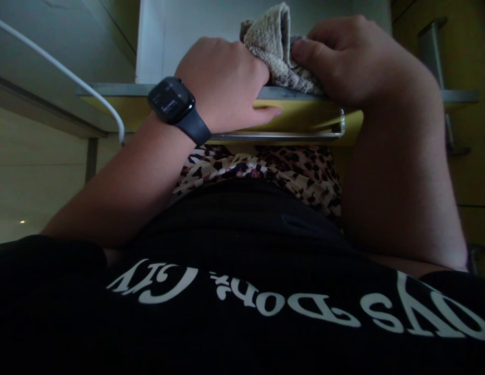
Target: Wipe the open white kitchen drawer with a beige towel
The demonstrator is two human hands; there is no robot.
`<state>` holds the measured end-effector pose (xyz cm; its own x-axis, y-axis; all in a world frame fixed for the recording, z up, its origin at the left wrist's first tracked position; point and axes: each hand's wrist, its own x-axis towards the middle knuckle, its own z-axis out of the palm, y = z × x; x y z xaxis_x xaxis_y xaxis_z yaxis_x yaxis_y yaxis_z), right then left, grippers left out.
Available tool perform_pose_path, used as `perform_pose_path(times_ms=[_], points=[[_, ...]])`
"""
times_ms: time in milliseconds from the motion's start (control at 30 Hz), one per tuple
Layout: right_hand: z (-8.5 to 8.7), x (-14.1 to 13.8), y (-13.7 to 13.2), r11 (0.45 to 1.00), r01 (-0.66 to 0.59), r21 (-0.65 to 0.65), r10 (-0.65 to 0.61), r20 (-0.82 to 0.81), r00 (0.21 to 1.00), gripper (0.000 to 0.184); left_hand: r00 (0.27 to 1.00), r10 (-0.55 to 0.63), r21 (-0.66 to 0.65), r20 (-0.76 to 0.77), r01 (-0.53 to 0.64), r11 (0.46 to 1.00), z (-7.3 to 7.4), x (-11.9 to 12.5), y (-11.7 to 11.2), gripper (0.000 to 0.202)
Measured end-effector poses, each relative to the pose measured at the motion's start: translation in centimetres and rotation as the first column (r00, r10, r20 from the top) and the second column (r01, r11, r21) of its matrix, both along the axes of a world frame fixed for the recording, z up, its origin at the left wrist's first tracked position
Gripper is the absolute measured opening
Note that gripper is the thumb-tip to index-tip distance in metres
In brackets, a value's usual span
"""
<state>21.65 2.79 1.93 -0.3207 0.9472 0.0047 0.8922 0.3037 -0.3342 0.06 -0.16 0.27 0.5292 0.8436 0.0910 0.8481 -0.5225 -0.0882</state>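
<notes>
A beige-and-grey terry cloth (271, 47) is bunched at the top edge of an open drawer's front (300, 115), partly over its grey rim. My right hand (344, 57) is closed on the cloth's right side, thumb pressed against it; the other fingertips are hidden. My left hand (222, 83), with a black smartwatch (172, 100) on the wrist, grips the drawer front. Its thumb lies along the outer yellow face while the fingers curl over the edge, out of sight. The cloth touches the knuckles of this hand.
Behind the hands is the drawer's pale interior (203, 21). A metal bar handle (277, 136) runs along the drawer front, close to my body. At the left a white cable (66, 67) hangs down. Yellow cabinet fronts with another handle (433, 52) stand at the right.
</notes>
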Motion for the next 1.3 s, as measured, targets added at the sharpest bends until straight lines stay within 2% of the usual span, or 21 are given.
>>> perform_pose_path(times_ms=[167, 700, 1300], points=[[-0.03, 0.00, -0.06, 1.000, 0.003, 0.004, -0.003, 0.004, 1.000, 0.043, 1.000, -0.017, 0.004, 0.009, 0.017, 1.000, 0.07, 0.02, -0.04, 0.076], [0.05, 0.06, 0.02, 1.000, 0.015, -0.008, -0.015, 0.000, 1.000, 0.040, 0.999, 0.034, -0.006, -0.011, -0.034, 0.999, 0.14, 0.11, -0.16, 0.076], [0.05, 0.04, 0.00, 1.000, 0.007, -0.011, -0.007, -0.001, 1.000, 0.041, 1.000, -0.013, 0.030, 0.007, 0.013, 0.999, -0.07, 0.01, -0.08, 0.075]])
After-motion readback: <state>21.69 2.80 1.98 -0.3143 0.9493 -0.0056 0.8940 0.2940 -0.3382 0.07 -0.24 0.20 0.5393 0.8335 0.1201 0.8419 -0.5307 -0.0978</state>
